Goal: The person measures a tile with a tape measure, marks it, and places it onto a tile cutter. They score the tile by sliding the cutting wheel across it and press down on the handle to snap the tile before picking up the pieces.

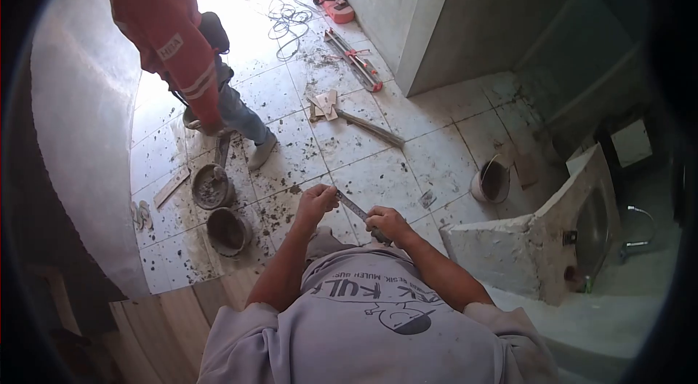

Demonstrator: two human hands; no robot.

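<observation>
In front of my body, a short length of tape measure (pixel 352 205) is stretched between my two hands. My left hand (pixel 318 202) pinches the strip's far end between thumb and fingers. My right hand (pixel 387 223) is closed round the other end, low by my shirt; a dark part, apparently the case, shows just under the fingers. The strip slants down from left to right, held above the tiled floor.
A co-worker in a red jacket (pixel 163 28) bends beside two mortar buckets (pixel 231 231) at left. Another bucket (pixel 490 182) stands right, near a rough sink counter (pixel 502 249). A tile cutter (pixel 352 60), wood pieces (pixel 371 128) and a cable (pixel 289 19) lie on debris-strewn tiles.
</observation>
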